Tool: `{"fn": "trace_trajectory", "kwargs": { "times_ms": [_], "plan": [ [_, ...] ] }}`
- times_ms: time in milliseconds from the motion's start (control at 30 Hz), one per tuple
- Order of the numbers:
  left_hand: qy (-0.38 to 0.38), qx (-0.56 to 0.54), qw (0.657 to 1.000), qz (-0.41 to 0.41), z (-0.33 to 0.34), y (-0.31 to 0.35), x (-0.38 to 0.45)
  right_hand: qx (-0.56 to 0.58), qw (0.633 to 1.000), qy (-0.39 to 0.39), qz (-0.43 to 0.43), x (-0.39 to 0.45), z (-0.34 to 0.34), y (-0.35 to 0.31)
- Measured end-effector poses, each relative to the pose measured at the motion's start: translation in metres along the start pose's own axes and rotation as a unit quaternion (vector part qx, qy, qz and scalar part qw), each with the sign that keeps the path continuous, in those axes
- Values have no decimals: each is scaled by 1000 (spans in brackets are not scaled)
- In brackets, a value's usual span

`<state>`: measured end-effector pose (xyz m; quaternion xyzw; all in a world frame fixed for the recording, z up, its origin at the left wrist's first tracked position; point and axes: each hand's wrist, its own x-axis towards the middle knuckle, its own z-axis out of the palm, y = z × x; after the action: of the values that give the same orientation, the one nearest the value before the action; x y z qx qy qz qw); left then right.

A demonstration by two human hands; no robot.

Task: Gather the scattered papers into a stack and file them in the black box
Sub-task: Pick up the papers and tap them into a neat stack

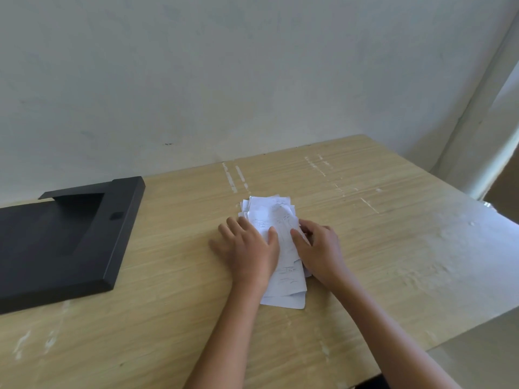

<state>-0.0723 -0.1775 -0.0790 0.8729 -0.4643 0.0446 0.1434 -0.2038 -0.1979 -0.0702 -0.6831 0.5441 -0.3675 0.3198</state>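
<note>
A loose pile of white papers (273,214) with faint writing lies in the middle of the wooden table (379,234). My left hand (248,251) rests flat on the pile's left edge, fingers spread, thumb on the sheets. My right hand (320,248) presses against the pile's right edge, with fingers curled over the paper and thumb on top. The sheets are uneven, their corners sticking out at the far and near ends. The black box (70,242) lies flat and open at the table's left side, well apart from both hands.
A pale wall (224,80) runs directly behind the table. The table's right edge drops off near the lower right. Old tape marks (233,178) streak the surface beyond the papers.
</note>
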Motion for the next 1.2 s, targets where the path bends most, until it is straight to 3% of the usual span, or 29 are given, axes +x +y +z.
{"fn": "trace_trajectory", "kwargs": {
  "times_ms": [133, 367, 667, 933, 1200],
  "plan": [
    [5, -15, 1000, 0, 0, 2, 0, -59, 997, -34, 22, 5, 1, -2],
    [-65, -51, 996, -40, -14, 4, 12, -152, 983, -62, 84, 16, 13, -8],
    [-93, -93, 991, -26, -21, 15, 7, -127, 985, -42, 113, 16, 21, -6],
    [-160, -235, 958, -37, -35, 1, 29, -114, 985, -40, 120, 15, 21, -7],
    [-185, -209, 960, -25, -32, 5, 28, -110, 986, -37, 118, 15, 23, -5]
  ]
}}
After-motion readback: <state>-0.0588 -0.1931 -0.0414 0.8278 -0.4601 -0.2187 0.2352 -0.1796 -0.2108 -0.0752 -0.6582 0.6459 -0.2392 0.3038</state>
